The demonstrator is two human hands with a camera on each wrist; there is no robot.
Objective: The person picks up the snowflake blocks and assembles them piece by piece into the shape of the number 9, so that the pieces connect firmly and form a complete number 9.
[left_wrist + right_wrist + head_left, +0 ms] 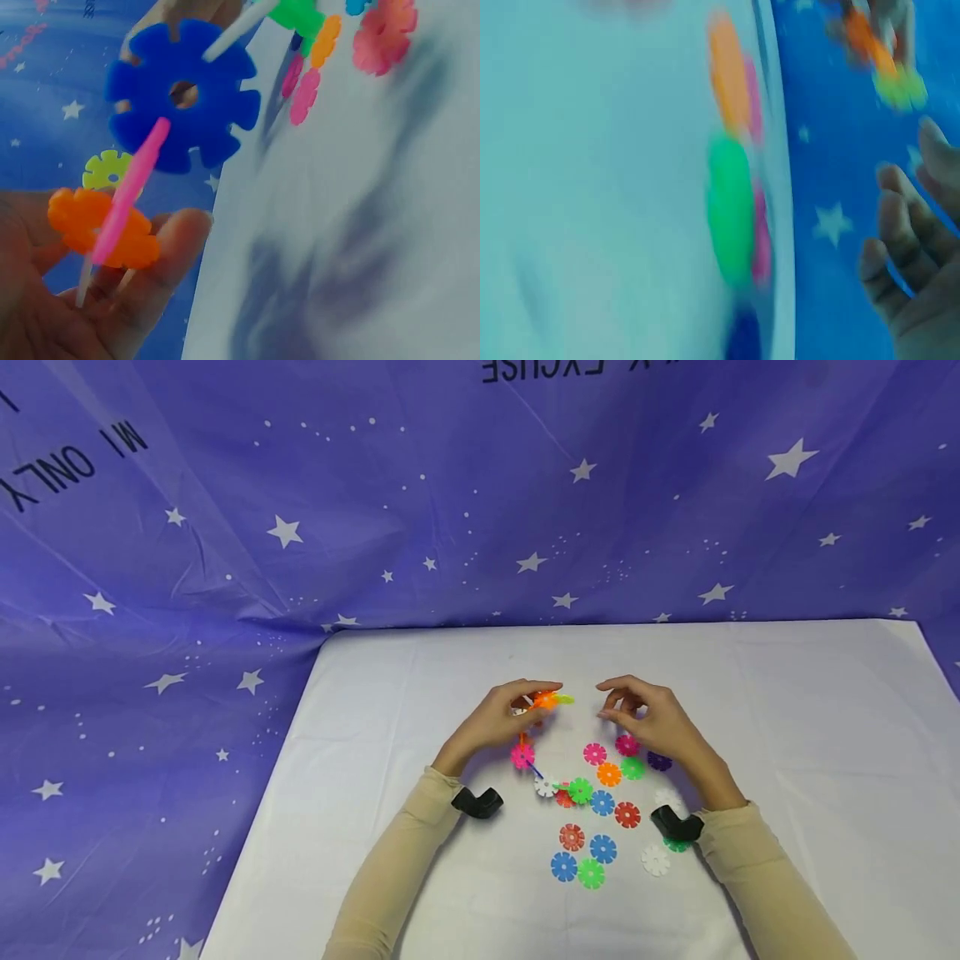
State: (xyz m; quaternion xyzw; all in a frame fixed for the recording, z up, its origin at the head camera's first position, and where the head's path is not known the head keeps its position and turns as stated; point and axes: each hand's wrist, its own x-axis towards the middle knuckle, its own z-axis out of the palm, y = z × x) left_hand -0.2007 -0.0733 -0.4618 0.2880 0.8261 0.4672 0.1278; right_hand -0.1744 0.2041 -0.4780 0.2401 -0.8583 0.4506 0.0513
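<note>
Orange disc (pixel 546 700) — between left fingers (pixel 537 685)

Right hand (pixel 934 289), its bare fingers loosely bent and set apart. Beyond the fingertips, a blurred left hand (pixel 906 34) holds a bright-orange plastic piece (pixel 864 37); at that piece's end nearest the fingers sits a yellow-green plastic disc with a scalloped edge (pixel 901 88). Behind the fingers hangs a blue backdrop (pixel 832 292) printed with pale five-pointed stars (pixel 832 225). Well apart from the fingertips, on a smooth white tabletop (pixel 615 187), blurred discs appear nearly edge-on: level with the fingers, a bright-green plastic disc (pixel 731 210); farther forward than the fingertips, a light-orange plastic disc (pixel 730 75); partly hidden behind these, two pink plastic discs (pixel 762 240).
</note>
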